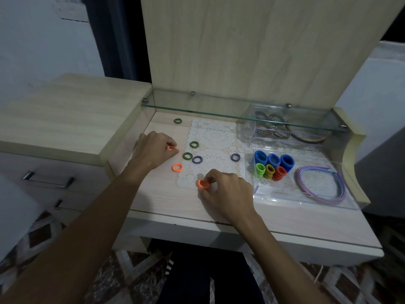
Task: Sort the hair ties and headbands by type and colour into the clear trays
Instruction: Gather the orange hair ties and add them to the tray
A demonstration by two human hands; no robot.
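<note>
My left hand (pixel 153 150) pinches an orange hair tie (pixel 172 148) just over the desk at the left. Near the lace mat's front edge, my right hand (pixel 223 189) pinches another orange hair tie (pixel 203 184). A third orange tie (pixel 177 168) lies loose between my hands. Green-and-black ties (pixel 194 144) (pixel 187 156) (pixel 178 121) and purple ties (pixel 197 159) (pixel 235 157) lie scattered on the desk and mat. The near clear tray (pixel 263 194) holds stacked blue ties (pixel 274 160), green, olive and red ties (pixel 270 171), and purple and blue headbands (pixel 320 185).
A far clear tray (pixel 249 128) with thin ties and dark headbands sits under the glass shelf (pixel 219 113). A white lace mat (pixel 214 145) covers the desk middle. A raised drawer unit (pixel 65 119) borders the left side.
</note>
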